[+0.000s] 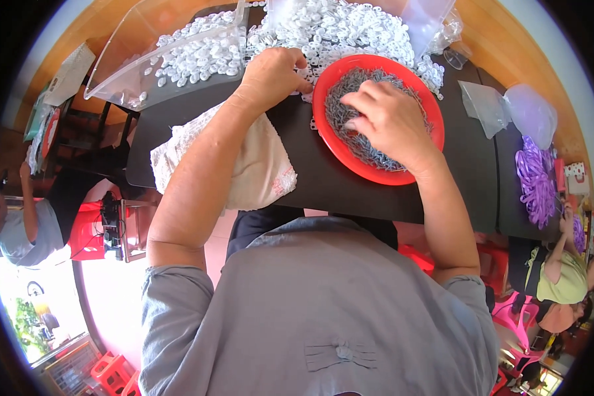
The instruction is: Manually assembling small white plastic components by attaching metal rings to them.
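Observation:
My left hand (pixel 275 78) is at the near edge of a heap of small white oval pieces (pixel 336 30), its fingers curled in. Whatever it holds, if anything, is hidden behind the hand. Over a round red plastic basin (pixel 323 135) hovers my right hand (pixel 393 122), fingers bent, with a gap between thumb and forefinger. I see nothing between them. The basin holds a mass of small thin grey metal-looking pieces (pixel 340 122). Under my left forearm, a cream cloth-like bundle (pixel 264 165) lies at the near edge of the dark table.
A clear plastic bin (pixel 145 86) with more white pieces stands at the far left. Clear plastic bags (pixel 531 115) and a bundle of purple ribbon straps (pixel 536 181) lie to the right. Other people (pixel 564 277) sit at both sides, near red and pink stools (pixel 115 369).

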`<state>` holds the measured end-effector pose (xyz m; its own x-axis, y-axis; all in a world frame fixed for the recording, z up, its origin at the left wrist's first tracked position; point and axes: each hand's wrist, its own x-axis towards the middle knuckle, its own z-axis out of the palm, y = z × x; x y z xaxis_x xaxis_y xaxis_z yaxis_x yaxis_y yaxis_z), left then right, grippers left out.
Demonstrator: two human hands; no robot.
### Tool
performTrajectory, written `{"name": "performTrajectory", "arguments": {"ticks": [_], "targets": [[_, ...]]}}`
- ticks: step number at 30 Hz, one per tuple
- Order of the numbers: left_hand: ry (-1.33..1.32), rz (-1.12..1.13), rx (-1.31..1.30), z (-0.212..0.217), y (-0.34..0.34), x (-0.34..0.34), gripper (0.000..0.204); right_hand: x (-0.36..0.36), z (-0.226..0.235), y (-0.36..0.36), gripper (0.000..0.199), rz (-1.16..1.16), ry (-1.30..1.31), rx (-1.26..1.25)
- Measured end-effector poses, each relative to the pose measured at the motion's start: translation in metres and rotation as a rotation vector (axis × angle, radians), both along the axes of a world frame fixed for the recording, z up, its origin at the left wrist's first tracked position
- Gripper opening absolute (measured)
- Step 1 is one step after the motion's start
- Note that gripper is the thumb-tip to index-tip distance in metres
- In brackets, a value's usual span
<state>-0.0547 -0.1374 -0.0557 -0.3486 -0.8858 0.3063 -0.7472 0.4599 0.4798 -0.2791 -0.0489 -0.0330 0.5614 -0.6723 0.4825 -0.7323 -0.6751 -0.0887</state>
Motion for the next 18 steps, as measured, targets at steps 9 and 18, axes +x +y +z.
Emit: {"name": "performTrajectory", "arguments": {"ticks": [9,18], "targets": [[-0.032,0.037,-0.031,-0.006,-0.004,-0.003,0.022,-0.001,-0.010,-0.006,0.008,-0.012,-0.166,0.071],[0.299,-0.019,0.150,0.000,-0.007,0.001,0.017,-0.016,-0.003,-0.010,0.003,-0.063,-0.453,0.340]]}}
